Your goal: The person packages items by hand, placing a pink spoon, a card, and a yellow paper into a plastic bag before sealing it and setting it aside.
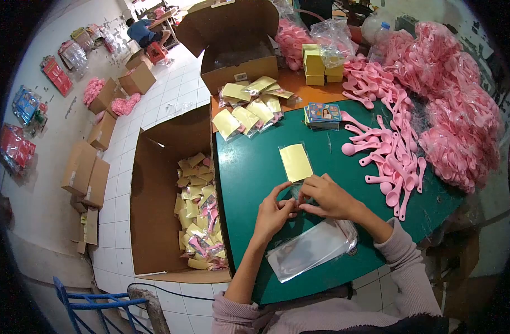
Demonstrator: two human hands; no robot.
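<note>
Clear sleeve [297, 177] with yellow card [294, 160], seemingly unprinted, near end pinched by left hand [274, 214] and right hand [328, 197]

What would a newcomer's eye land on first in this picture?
A heap of pink spoons fills the right side of the green table, with some spilling loose toward the middle. At the table's centre, the left hand and right hand pinch a clear packet holding a yellow card. On the floor to the left, an open box holds yellow packs.

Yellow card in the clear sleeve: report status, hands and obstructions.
Left hand and right hand both pinching near end of yellow card in clear plastic sleeve, flat on green table. Loose pink plastic spoons to right, apart.
</note>
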